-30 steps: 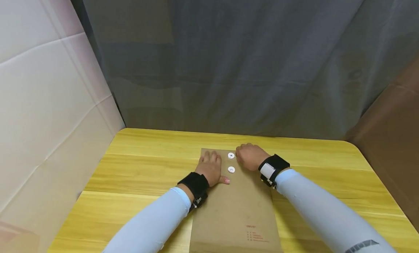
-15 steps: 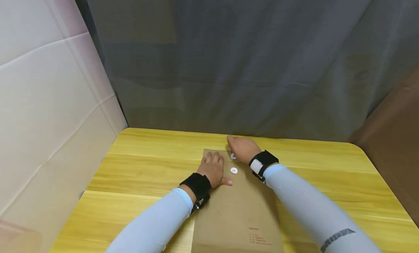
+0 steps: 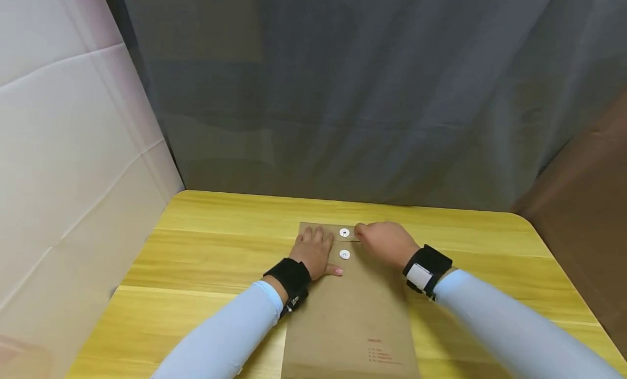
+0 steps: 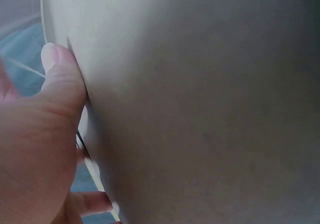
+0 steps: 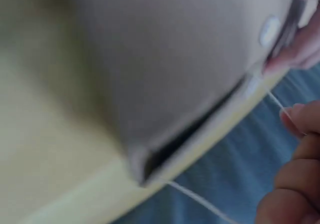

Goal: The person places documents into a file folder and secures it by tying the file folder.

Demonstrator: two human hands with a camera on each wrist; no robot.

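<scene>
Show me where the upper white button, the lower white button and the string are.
upper white button (image 3: 345,232), head view, its centre.
lower white button (image 3: 345,254), head view, its centre.
string (image 5: 274,100), right wrist view, taut stretch.

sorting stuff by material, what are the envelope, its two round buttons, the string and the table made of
Envelope: matte brown kraft paper, by its dull tan face and red print. Buttons: white discs, probably card or plastic; too small to tell. String: thin pale thread, likely cotton, pinched by the right hand. Table: yellow wood-grain top, possibly laminate, given its even sheen.
</scene>
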